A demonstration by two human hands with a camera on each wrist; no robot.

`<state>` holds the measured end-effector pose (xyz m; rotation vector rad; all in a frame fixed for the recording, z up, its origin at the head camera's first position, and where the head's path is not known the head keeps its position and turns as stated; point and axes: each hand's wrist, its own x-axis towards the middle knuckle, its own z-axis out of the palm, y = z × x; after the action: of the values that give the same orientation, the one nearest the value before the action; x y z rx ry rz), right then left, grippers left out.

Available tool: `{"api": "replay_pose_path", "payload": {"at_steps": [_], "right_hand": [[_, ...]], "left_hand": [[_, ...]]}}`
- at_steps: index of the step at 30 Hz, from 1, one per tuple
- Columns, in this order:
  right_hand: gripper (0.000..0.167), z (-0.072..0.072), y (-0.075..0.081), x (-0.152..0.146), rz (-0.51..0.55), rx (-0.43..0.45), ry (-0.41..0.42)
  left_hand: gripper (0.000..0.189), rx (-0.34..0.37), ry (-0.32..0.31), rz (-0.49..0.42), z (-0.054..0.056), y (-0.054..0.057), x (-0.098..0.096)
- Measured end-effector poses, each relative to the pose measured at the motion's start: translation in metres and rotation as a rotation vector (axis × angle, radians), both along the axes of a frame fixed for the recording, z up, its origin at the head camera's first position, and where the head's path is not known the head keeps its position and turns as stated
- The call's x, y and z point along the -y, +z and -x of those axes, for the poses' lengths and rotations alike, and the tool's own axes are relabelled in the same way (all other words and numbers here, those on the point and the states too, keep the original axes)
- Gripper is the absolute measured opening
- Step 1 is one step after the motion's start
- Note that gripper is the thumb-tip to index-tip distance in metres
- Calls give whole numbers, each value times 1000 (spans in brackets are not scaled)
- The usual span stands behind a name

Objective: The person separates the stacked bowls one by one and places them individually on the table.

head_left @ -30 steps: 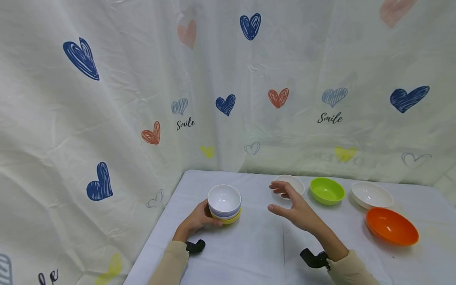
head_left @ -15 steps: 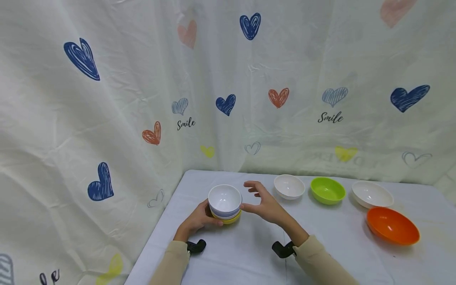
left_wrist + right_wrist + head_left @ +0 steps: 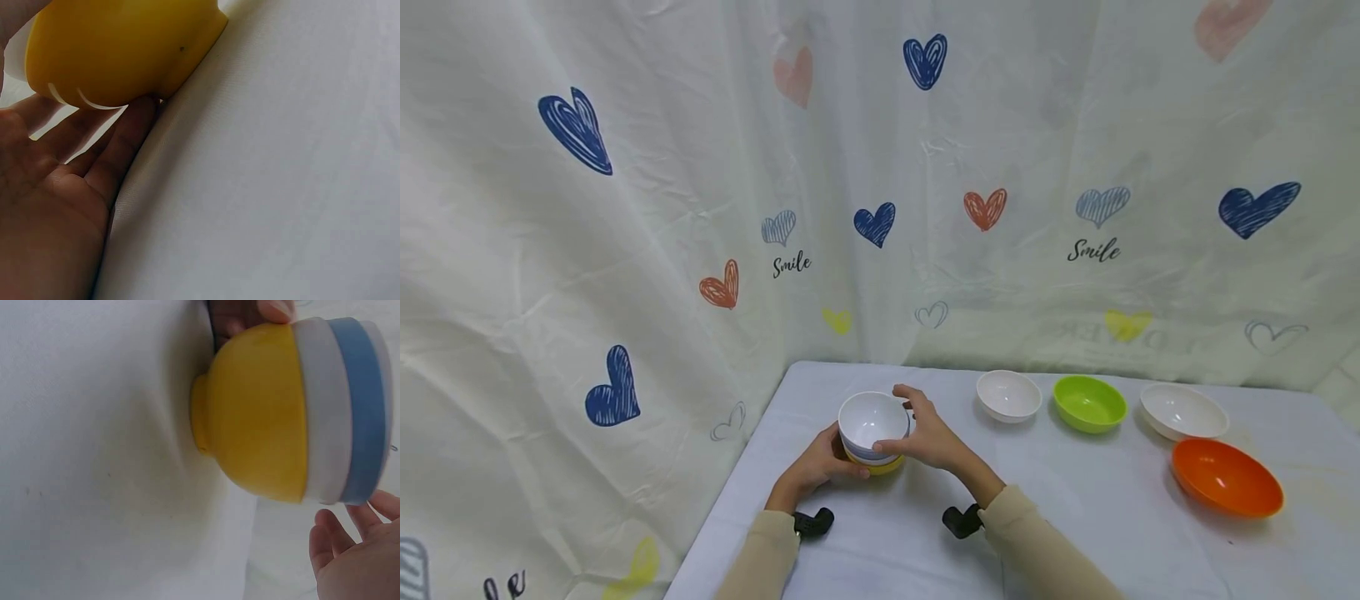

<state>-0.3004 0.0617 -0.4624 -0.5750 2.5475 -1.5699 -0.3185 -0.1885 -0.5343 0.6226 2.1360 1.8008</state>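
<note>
A stack of nested bowls stands upright on the left of the table. Its lowest is a yellow bowl [image 3: 259, 419]; above it come a white bowl [image 3: 322, 406] and a blue band [image 3: 359, 412], topped by a pale rim. In the head view the top bowl [image 3: 868, 419] has a white inside. My left hand [image 3: 817, 469] grips the yellow bowl from the left, thumb at its near side. My right hand [image 3: 931, 436] spreads around the right side of the upper bowls, thumb in front and fingers behind; one fingertip appears to touch the blue band.
To the right along the back of the table [image 3: 955, 533] stand a small white bowl [image 3: 1008, 396], a green bowl [image 3: 1089, 404] and a wider white bowl [image 3: 1183, 410]. An orange bowl [image 3: 1225, 477] is nearer. A heart-printed curtain [image 3: 1022, 283] hangs behind and at left.
My right hand has moved left from near the small white bowl to the stack. My left hand keeps its grip on the yellow bowl, and the stack stays in place.
</note>
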Motion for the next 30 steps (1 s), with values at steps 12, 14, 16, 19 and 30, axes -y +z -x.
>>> {"api": "replay_pose_path", "payload": {"at_steps": [12, 14, 16, 19, 30], "right_hand": [[116, 8, -17, 12, -19, 7, -30], [116, 8, -18, 13, -17, 7, -30], [116, 8, -19, 13, -6, 6, -25], [116, 7, -20, 13, 15, 5, -16], [112, 10, -26, 14, 131, 20, 34]], "left_hand": [[97, 7, -7, -1, -3, 2, 0], [97, 7, -6, -3, -3, 3, 0], [97, 9, -3, 0, -4, 4, -1], [97, 7, 2, 9, -5, 5, -1], [96, 16, 15, 20, -4, 4, -1]]}}
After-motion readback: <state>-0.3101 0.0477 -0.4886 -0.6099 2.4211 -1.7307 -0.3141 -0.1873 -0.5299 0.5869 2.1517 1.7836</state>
